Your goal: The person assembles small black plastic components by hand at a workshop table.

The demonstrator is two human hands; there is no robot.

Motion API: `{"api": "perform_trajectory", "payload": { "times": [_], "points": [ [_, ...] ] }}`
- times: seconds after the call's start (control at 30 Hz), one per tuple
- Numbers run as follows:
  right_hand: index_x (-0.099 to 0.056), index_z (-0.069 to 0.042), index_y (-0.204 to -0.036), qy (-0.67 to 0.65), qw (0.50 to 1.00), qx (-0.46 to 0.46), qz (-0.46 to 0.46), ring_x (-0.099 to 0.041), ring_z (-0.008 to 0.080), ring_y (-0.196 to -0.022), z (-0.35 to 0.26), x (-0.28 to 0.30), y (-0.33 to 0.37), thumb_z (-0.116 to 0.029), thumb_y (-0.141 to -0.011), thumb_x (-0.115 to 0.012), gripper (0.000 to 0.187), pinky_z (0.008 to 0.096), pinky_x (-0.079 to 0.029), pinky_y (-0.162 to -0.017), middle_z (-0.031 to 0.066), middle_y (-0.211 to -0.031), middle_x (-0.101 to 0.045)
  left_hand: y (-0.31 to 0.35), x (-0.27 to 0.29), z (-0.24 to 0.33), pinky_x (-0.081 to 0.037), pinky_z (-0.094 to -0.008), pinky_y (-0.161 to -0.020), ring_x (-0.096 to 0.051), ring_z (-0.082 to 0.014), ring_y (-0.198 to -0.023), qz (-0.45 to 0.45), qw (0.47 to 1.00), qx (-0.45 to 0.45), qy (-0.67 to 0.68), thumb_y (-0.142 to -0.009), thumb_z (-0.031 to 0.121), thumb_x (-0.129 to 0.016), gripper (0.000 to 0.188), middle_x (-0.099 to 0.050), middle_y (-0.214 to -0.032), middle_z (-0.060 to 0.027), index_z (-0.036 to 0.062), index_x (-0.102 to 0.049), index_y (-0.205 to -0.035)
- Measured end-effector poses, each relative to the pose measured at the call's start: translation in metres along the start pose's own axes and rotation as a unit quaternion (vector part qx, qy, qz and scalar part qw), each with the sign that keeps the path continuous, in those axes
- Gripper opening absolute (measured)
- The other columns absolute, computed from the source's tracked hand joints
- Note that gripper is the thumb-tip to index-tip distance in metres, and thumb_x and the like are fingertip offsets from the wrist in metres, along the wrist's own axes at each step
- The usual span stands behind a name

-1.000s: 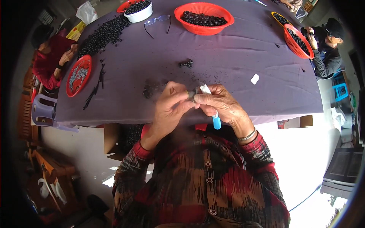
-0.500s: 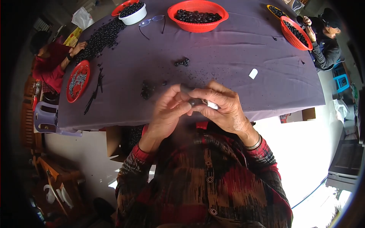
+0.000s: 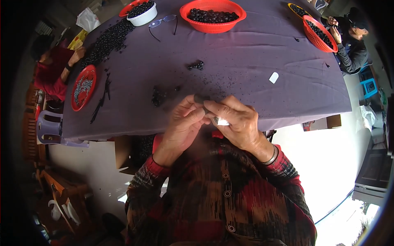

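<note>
Just over the table's near edge, my two hands meet with their fingertips together. My left hand [image 3: 182,125] has its thumb and index finger closed, and a small dark piece [image 3: 199,99] shows at its fingertips. Whether this is a held bead or a dark finger cover is hard to make out. Thumb and fingers of my right hand [image 3: 239,123] are bent round a small white-wrapped object [image 3: 223,122]; its tip is hidden between the hands. On the cloth beyond lie a small heap of black bead-like pieces [image 3: 157,97] and another little cluster [image 3: 196,65].
A red basket [image 3: 213,27] of dark pieces stands at the far middle, with eyeglasses [image 3: 163,22] beside it. Left are a spread of black pieces [image 3: 107,43] and a red plate [image 3: 93,82]. A white tag [image 3: 273,77] lies right. People sit at both sides.
My right hand has turned and dropped slightly, bringing the white-wrapped object lower and closer to my left fingers. The person at left has raised a hand off the black pieces.
</note>
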State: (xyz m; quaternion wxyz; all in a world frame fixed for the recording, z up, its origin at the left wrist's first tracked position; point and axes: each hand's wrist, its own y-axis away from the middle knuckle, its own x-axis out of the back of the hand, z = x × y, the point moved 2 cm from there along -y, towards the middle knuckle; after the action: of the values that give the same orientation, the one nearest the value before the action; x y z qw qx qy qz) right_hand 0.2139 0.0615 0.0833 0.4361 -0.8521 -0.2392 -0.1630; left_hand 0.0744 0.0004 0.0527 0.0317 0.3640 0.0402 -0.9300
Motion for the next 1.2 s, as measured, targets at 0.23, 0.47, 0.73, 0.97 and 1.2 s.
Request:
{"api": "perform_trajectory", "payload": {
  "times": [0.23, 0.47, 0.73, 0.97, 1.2],
  "points": [
    [-0.067, 0.001, -0.095, 0.055, 0.990, 0.111, 0.065, -0.060, 0.0158, -0.058, 0.001, -0.006, 0.006, 0.002, -0.060, -0.070, 0.035, 0.0277, -0.049, -0.049, 0.0036, -0.078, -0.058, 0.005, -0.003, -0.008, -0.046, -0.0294, -0.078, -0.057, -0.0112, -0.085, 0.041, 0.997, 0.017, 0.070, -0.093, 0.009, -0.054, 0.009, -0.062, -0.094, -0.0002, 0.0112, -0.060, -0.100],
    [-0.062, -0.002, -0.099, 0.021, 0.999, 0.010, 0.043, -0.060, 0.0201, -0.060, -0.001, -0.005, 0.008, -0.006, -0.075, -0.070, 0.026, 0.0293, -0.048, -0.051, 0.0074, -0.077, -0.057, 0.005, 0.000, -0.005, -0.046, -0.0305, -0.078, -0.055, -0.0113, -0.088, 0.041, 0.998, 0.001, 0.041, -0.093, 0.010, -0.054, 0.009, -0.061, -0.093, 0.0004, 0.0113, -0.061, -0.099],
    [-0.053, -0.001, -0.097, -0.158, 0.982, -0.084, -0.065, -0.059, 0.0287, -0.065, 0.005, 0.010, 0.007, -0.008, -0.090, -0.055, 0.010, 0.0345, -0.049, -0.060, 0.0125, -0.078, -0.057, 0.004, 0.000, -0.002, -0.045, -0.0266, -0.073, -0.055, -0.0102, -0.084, 0.004, 0.998, 0.020, 0.068, -0.093, 0.010, -0.054, 0.012, -0.060, -0.089, -0.0005, 0.0096, -0.061, -0.102],
    [-0.061, 0.000, -0.096, -0.166, 0.985, -0.046, -0.033, -0.061, 0.0279, -0.069, 0.003, 0.006, 0.007, -0.010, -0.085, -0.063, 0.015, 0.0328, -0.051, -0.061, 0.0120, -0.081, -0.062, 0.003, 0.003, -0.005, -0.045, -0.0254, -0.072, -0.055, -0.0083, -0.080, -0.030, 0.997, 0.023, 0.061, -0.093, 0.014, -0.055, 0.014, -0.060, -0.091, -0.0019, 0.0076, -0.057, -0.105],
    [-0.060, 0.002, -0.101, -0.163, 0.985, -0.037, -0.051, -0.063, 0.0241, -0.070, 0.005, 0.009, 0.007, -0.007, -0.086, -0.062, 0.017, 0.0301, -0.050, -0.064, 0.0118, -0.083, -0.066, 0.002, 0.005, -0.009, -0.046, -0.0259, -0.073, -0.055, -0.0095, -0.081, -0.033, 0.997, 0.023, 0.064, -0.092, 0.013, -0.057, 0.009, -0.060, -0.091, -0.0012, 0.0092, -0.059, -0.099]
  ]
}}
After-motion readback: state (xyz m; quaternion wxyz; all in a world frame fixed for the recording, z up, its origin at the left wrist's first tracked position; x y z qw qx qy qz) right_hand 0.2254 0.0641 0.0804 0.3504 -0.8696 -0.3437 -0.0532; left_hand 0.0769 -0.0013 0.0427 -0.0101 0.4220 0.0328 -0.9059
